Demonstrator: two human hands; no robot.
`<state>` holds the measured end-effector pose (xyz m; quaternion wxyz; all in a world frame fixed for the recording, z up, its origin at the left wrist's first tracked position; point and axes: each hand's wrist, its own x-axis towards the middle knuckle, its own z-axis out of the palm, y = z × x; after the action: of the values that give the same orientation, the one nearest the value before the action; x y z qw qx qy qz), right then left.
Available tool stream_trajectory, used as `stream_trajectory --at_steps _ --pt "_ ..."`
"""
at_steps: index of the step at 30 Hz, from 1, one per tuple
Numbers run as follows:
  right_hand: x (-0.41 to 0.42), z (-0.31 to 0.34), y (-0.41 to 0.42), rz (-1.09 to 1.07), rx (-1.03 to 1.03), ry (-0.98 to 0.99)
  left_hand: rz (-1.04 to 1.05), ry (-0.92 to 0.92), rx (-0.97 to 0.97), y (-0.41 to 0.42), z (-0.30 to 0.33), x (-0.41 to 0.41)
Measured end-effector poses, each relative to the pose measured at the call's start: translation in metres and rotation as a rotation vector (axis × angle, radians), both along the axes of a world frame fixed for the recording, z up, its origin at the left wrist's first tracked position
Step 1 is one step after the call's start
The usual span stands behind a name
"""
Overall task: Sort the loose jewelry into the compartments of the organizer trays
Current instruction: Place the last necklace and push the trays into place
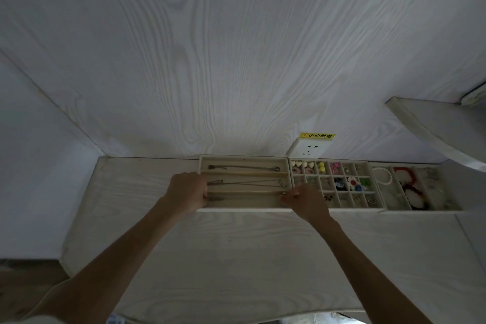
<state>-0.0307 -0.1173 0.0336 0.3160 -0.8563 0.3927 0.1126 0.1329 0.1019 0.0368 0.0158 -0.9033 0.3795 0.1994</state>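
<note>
Necklace (244, 192): thin chain, stretched taut along the nearest long compartment of the left tray (244, 159); one end at the tray's 9 o'clock wall, the other at its 3 o'clock wall.

Right hand (305, 200): fingertips pinched on the necklace's small ring end at the tray's 3 o'clock side.

Left hand (188, 191): fingers curled over the 9 o'clock wall of the left tray at the chain's other end; whether they grasp the chain or only the wall cannot be told.

Left tray, further contents: two more chains, one in each of the other two long compartments, at 12 o'clock of the held one.

Grid tray (378, 208): touching the left tray at 3 o'clock; many small cells with hearts, beads and earrings.

Bracelet tray (420, 212): next at 3 o'clock; pearl bracelet (382, 176) and red bracelets in slanted slots.

Desk (236, 258): pale wood grain, bearing all three trays.

Wall socket (307, 150): at 12 o'clock of the grid tray, yellow label above.
</note>
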Motion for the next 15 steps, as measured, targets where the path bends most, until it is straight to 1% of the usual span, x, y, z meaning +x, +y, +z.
stream_trajectory --at_steps 6,10,15 --pt "0.006 -0.001 0.006 0.007 -0.120 0.092 0.030 -0.028 0.019 0.003 -0.003 0.000" --pt "0.010 -0.003 0.012 0.032 -0.222 0.109 0.006 -0.056 0.041 0.001 -0.004 -0.002" --pt "0.011 0.001 0.013 0.092 -0.304 0.124 -0.024 -0.057 0.024 0.002 -0.004 0.000"
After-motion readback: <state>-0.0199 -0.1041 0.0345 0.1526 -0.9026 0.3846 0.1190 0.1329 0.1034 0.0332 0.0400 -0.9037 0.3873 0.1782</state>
